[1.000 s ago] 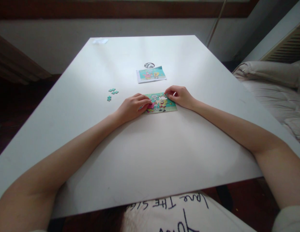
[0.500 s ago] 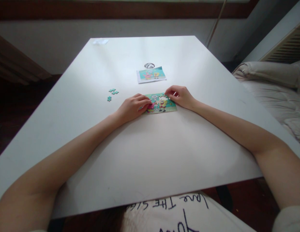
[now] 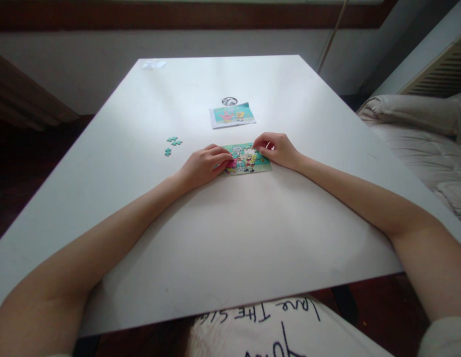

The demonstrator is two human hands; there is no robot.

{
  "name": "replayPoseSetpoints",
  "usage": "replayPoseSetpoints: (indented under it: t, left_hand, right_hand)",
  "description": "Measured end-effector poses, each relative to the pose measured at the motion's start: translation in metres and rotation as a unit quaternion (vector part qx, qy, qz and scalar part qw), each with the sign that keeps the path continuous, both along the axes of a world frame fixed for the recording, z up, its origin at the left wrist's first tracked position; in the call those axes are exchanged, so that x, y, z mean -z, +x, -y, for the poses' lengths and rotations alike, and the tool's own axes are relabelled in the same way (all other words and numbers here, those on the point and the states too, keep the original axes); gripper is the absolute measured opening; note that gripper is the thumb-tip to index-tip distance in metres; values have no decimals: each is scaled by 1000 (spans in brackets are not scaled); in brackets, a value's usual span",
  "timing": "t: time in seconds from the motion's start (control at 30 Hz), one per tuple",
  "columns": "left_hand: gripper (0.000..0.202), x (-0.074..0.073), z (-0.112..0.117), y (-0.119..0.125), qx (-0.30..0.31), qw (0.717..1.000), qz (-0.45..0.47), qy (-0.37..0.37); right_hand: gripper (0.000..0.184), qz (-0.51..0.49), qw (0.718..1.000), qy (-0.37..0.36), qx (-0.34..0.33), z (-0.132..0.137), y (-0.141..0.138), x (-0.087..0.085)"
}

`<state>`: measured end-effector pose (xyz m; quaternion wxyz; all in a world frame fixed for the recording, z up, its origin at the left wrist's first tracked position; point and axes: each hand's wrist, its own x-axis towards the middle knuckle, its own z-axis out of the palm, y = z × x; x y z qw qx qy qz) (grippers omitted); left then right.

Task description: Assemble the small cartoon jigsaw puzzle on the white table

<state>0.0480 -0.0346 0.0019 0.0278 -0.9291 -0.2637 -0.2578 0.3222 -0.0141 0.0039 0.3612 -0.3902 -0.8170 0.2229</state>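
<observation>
A small jigsaw puzzle (image 3: pixel 249 163) with colourful cartoon figures lies flat on the white table in front of me. A pale gap shows in its upper part. My left hand (image 3: pixel 209 162) lies over the puzzle's left end, fingers curled and holding it down, which hides that end. At the upper right edge of the gap, my right hand (image 3: pixel 275 148) has thumb and index finger pinched together on a small puzzle piece, mostly covered by the fingertips. Several loose teal puzzle pieces (image 3: pixel 174 142) lie to the left, beyond my left hand.
A printed picture card (image 3: pixel 234 116) with similar figures lies beyond the puzzle, beside a dark round mark (image 3: pixel 229 101). A crumpled white scrap (image 3: pixel 153 64) is at the far left corner of the table (image 3: pixel 253 238). A cushioned seat (image 3: pixel 420 134) stands to the right.
My right fingertips have shifted very slightly at the puzzle's upper gap. My left hand, the puzzle and the loose pieces stay where they were.
</observation>
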Motion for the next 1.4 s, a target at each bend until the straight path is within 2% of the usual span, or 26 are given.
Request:
replayPoseSetpoints:
  t: [0.6,0.87,1.4]
  left_hand:
    - [29,2,-1,-1,-6,1000,-2,-27]
    - [27,2,-2,0,2,1000,4,-8]
    - [30,0,-1,0,-7,1000,-1,-22]
  right_hand:
    - [15,-16,1000,-8,-6,1,0,2]
    - [17,-16,1000,-2,-17,1,1,2]
    - [24,-13,1000,12,-25,0,2,2]
